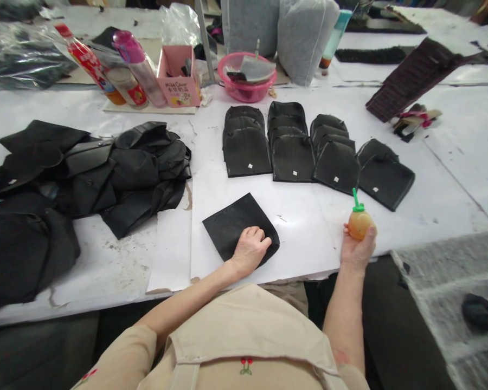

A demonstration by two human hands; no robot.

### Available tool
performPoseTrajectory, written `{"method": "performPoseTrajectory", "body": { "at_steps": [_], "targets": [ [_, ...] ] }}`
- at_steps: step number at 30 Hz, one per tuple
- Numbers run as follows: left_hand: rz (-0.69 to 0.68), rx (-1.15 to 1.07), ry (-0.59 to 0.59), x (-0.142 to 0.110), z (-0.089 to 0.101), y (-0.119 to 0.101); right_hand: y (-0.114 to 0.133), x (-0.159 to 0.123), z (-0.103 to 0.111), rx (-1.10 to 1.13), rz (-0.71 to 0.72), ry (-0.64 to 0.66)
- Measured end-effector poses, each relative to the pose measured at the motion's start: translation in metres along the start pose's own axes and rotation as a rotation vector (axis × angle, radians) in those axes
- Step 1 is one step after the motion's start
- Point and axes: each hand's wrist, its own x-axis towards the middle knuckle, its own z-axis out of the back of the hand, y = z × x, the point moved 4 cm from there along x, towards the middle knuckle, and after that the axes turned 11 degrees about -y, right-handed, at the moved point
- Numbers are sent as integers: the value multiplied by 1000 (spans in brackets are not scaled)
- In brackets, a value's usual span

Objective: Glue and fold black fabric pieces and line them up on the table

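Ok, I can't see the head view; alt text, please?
The left hand rests on a black piece on a white table; the right hand holds an orange bottle with a green nozzle. Four fanned black stacks lie beyond; a black heap lies left.

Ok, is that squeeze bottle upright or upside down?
Roughly upright: the squeeze bottle sits in the right hand with its green nozzle pointing up. Whether it leans slightly forward, I cannot tell.
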Motion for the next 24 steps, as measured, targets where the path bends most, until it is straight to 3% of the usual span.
{"method": "performPoseTrajectory", "body": {
  "at_steps": [3, 6, 9, 11, 13, 15, 20, 24],
  "targets": [
    [66, -350, 133, 5, 30, 18, 0, 0, 0, 4, -3, -5],
    [107, -618, 252, 16, 84, 51, -1, 1, 0, -3, -15, -9],
    [137, -480, 243, 40, 134, 93, -1, 2, 0, -11, -25, -21],
    [144, -208, 238, 60, 149, 115, -2, 3, 0, -16, -30, -30],
    [211, 121, 176, 82, 149, 131, -2, 3, 1, -20, -35, -33],
    [271, 326, 96, 100, 136, 134, -1, 2, 1, -19, -36, -30],
    [443, 385, 32, 119, 86, 129, 1, 2, 1, -6, -49, -23],
    [504, 367, 33, 108, 68, 133, 2, 3, 2, 10, -60, -21]
  ]
}}
